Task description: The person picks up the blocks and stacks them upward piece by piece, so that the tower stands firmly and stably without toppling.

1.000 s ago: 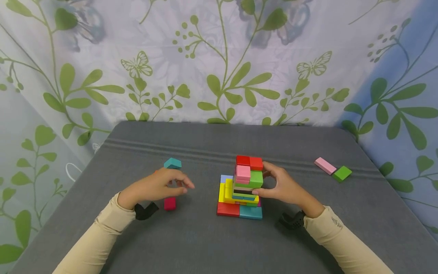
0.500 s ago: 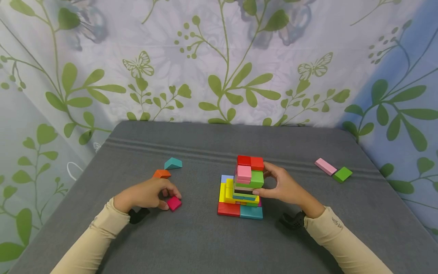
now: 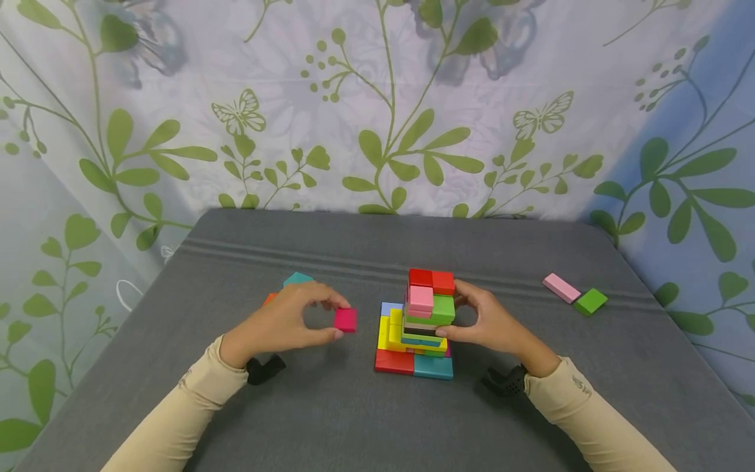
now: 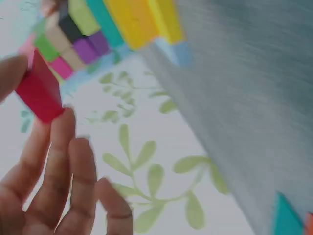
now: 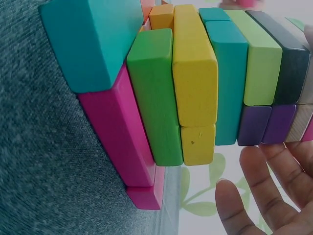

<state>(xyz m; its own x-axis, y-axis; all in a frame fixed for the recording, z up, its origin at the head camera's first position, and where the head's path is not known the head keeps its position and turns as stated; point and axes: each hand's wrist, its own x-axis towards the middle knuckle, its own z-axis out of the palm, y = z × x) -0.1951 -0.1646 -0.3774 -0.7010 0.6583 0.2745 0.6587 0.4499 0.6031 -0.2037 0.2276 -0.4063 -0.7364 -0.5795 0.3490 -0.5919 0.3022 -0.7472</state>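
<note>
My left hand (image 3: pixel 277 321) pinches a crimson wooden block (image 3: pixel 345 320) between thumb and fingertips, just left of the tower. Up close in the left wrist view the same crimson block (image 4: pixel 41 90) sits between thumb and fingers, the other fingers spread. A stepped block tower (image 3: pixel 421 331) of many colours stands mid-table, wider at its base, with two red blocks (image 3: pixel 431 280) on top. My right hand (image 3: pixel 492 321) holds its upper right side, thumb in front and fingers behind. Purple blocks (image 5: pixel 279 125) show right above its fingertips in the right wrist view.
On the left, a teal triangular block (image 3: pixel 297 278) and an orange block (image 3: pixel 269 298) lie partly behind the left hand. A pink block (image 3: pixel 561 288) and a green block (image 3: pixel 591 302) lie far right on the grey table (image 3: pixel 377 426). A patterned curtain (image 3: pixel 330 105) hangs behind.
My left hand reached down to the crimson block, took hold of it, and carried it rightward toward the tower. The right hand stays at the tower.
</note>
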